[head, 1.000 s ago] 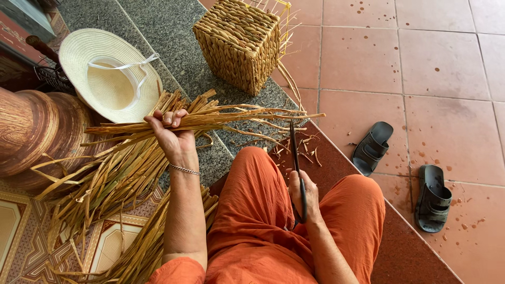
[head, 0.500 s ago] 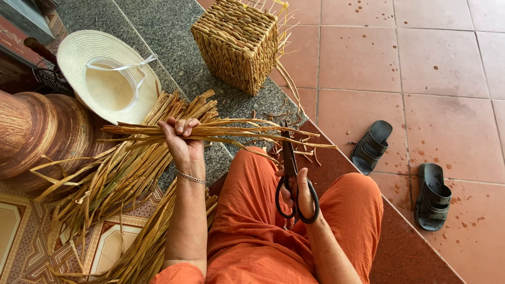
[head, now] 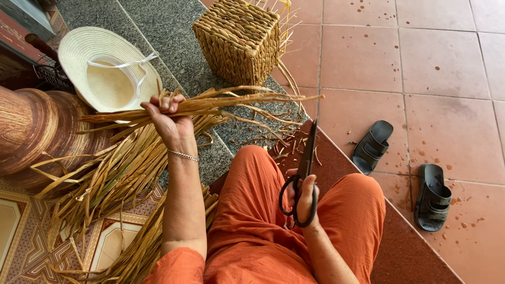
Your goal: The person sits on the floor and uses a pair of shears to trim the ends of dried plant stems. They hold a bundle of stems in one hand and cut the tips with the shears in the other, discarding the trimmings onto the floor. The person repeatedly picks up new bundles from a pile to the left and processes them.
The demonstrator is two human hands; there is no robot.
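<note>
**Reeds in one fist, scissors in the other**

My left hand (head: 169,122) is closed tight around a bundle of dried reeds (head: 231,102), gripping it near the middle so the strands run level across in front of me. Their long ends fan out to the right, past the woven basket (head: 241,39), which stands on the grey stone strip just beyond them. A thin bracelet (head: 183,154) sits on that wrist.

My right hand (head: 304,195) holds the scissors (head: 305,168), fingers through the dark loops, the hand resting above my knee. The blades point up and away from me, closed together as far as I can see, and their tip comes just under the far end of the bundle (touching or not, I cannot tell).

I sit with my legs in orange trousers (head: 252,231). To my left a loose heap of more reeds (head: 105,179) lies over the patterned mat (head: 21,231) and against a round wooden pot (head: 37,131). A pale straw hat (head: 108,71) lies upturned behind the heap, its ribbon across the crown. Small cut scraps (head: 286,147) are scattered on the floor by my knee. Off to the right, on the reddish tiles (head: 421,68), two dark sandals (head: 372,147) lie well apart from me.
</note>
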